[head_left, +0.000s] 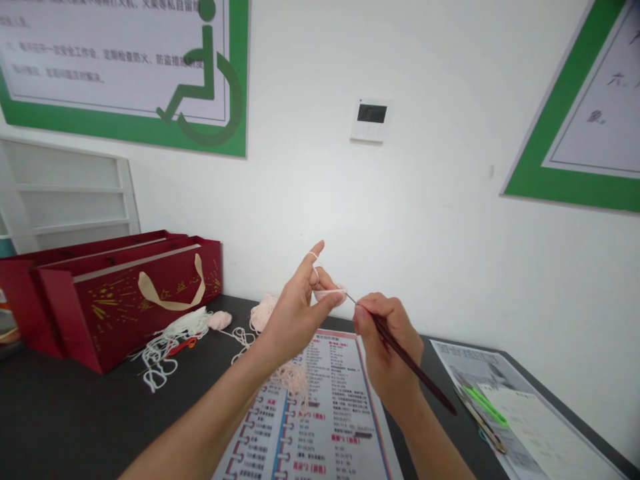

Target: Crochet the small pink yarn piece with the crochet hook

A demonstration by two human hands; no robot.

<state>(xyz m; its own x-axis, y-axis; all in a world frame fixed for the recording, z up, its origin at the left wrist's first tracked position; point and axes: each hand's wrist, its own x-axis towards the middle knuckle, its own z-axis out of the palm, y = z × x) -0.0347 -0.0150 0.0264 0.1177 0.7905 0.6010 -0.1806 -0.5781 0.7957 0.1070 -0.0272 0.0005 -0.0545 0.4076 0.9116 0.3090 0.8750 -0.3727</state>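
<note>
Pale pink yarn piece [327,294], small, is held at the centre of the head view, raised above the dark tabletop [75,427]. My left hand [295,307] pinches it between thumb and fingers; the index finger points upward with a strand looped around it. My right hand [393,347] has its fingers closed around a dark-handled hook [417,367], whose thin shaft reaches the yarn piece at the left fingertips. Beneath the hands I locate a printed sheet [345,400], with a loose pink tangle [296,381] over it beside the left forearm. On the left I note white yarn [187,325], a small pink ball [219,321] and red paper bags [145,313]. On the right, a bright green item [484,405] rests on papers [535,413].
</note>
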